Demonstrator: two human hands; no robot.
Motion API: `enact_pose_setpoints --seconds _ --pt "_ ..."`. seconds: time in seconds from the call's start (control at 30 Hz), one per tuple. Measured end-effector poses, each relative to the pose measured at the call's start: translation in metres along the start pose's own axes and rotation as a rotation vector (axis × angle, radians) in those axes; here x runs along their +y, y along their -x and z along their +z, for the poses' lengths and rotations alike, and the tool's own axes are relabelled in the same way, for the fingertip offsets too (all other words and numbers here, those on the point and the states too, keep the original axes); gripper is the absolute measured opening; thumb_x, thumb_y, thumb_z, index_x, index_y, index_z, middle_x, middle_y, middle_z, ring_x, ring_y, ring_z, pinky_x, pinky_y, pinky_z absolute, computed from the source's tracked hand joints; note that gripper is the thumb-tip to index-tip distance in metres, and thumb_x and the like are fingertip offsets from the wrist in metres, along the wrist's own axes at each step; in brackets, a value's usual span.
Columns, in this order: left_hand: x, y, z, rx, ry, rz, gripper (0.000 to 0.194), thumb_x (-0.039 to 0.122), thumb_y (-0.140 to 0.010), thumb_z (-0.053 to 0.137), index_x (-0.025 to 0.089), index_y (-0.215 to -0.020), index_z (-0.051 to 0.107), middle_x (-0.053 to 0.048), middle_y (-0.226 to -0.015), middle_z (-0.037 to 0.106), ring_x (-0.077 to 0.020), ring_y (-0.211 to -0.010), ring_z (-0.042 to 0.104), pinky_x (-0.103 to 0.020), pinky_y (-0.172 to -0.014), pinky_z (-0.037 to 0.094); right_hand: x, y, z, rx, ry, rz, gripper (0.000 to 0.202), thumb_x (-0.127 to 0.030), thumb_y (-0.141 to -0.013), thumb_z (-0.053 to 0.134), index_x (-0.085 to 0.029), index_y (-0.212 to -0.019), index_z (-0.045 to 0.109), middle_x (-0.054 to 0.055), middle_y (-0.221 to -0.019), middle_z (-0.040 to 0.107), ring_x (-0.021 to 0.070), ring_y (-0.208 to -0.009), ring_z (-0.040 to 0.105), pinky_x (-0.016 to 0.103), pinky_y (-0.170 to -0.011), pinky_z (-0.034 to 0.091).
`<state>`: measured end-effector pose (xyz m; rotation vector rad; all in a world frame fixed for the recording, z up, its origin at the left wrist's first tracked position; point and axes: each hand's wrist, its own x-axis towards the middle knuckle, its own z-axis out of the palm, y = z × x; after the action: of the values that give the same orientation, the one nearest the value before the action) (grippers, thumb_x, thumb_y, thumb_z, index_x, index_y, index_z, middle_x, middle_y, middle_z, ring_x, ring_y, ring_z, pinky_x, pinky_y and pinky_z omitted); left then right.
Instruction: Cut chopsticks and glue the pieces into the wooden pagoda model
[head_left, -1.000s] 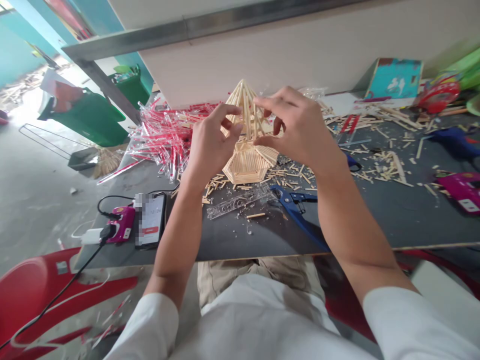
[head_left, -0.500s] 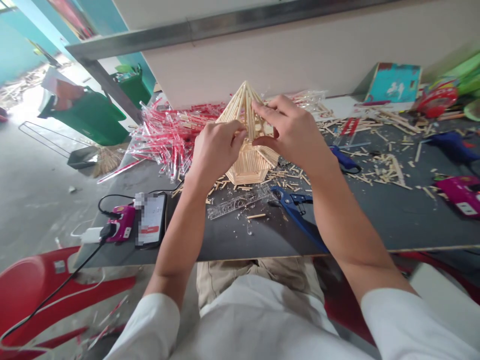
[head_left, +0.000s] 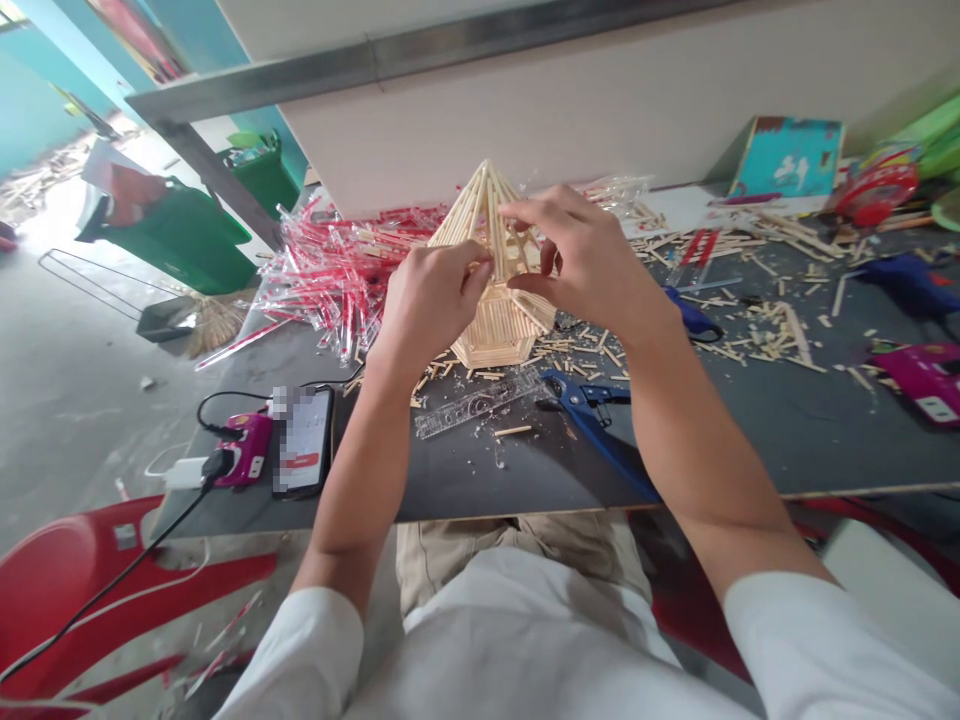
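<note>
At twelve o'clock on the tabletop (head_left: 450, 485) stands a stick model (head_left: 499, 340) — the left hand (head_left: 430, 300) at its nine o'clock, fingers curled, whether pinching I cannot tell; the right hand (head_left: 589, 255) at three, fingers spread from thumb. A clear ruler (head_left: 480, 403) lies at six.

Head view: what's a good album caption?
Left hand and right hand at a peaked stick model, a clear ruler lying in front.

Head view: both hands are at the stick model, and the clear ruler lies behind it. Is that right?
Not quite: the head view shows the clear ruler in front of the stick model, on the person's side. The left hand and right hand are at the model.
</note>
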<state>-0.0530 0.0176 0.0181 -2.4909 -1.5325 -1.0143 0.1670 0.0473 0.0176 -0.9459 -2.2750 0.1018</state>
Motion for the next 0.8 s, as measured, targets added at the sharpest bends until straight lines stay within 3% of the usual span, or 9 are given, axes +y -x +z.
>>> enact_pose_setpoints --seconds 0.23,0.43,0.63,0.8 --pt "0.0 0.0 -0.001 -0.021 -0.021 0.01 0.028 0.031 -0.098 0.05 0.022 -0.106 0.076 -0.003 -0.078 0.071 -0.0163 -0.069 0.062 -0.032 -0.075 0.049 0.001 0.0 0.002 -0.028 0.003 0.022 0.076 -0.078 -0.09 0.051 -0.032 -0.15 0.05 0.012 -0.143 0.057 0.0297 -0.103 0.068 0.047 -0.101 0.053" --pt "0.004 0.0 -0.002 -0.049 -0.035 0.001 0.028 0.031 -0.1 0.048 0.021 -0.106 0.074 -0.003 -0.077 0.069 -0.0157 -0.07 0.061 -0.032 -0.075 0.048 -0.001 0.0 0.004 -0.024 0.016 0.003 0.065 -0.062 -0.095 0.058 -0.029 -0.15 0.048 0.013 -0.14 0.058 0.0269 -0.088 0.069 0.05 -0.095 0.055" --pt "0.007 0.0 -0.001 -0.06 -0.008 -0.014 0.026 0.026 -0.097 0.048 0.022 -0.107 0.072 -0.003 -0.082 0.07 -0.0163 -0.074 0.063 -0.032 -0.075 0.048 -0.015 0.0 0.002 -0.035 0.151 0.012 0.058 -0.045 -0.097 0.062 -0.022 -0.148 0.049 0.016 -0.141 0.056 0.0369 -0.114 0.065 0.051 -0.095 0.054" --pt "0.008 0.0 -0.001 -0.074 -0.01 -0.02 0.026 0.025 -0.097 0.049 0.022 -0.11 0.071 -0.003 -0.085 0.07 -0.0167 -0.077 0.064 -0.032 -0.077 0.048 -0.016 0.0 0.001 -0.047 0.116 0.017 0.057 -0.04 -0.096 0.062 -0.024 -0.149 0.048 0.015 -0.143 0.055 0.036 -0.112 0.066 0.051 -0.095 0.055"
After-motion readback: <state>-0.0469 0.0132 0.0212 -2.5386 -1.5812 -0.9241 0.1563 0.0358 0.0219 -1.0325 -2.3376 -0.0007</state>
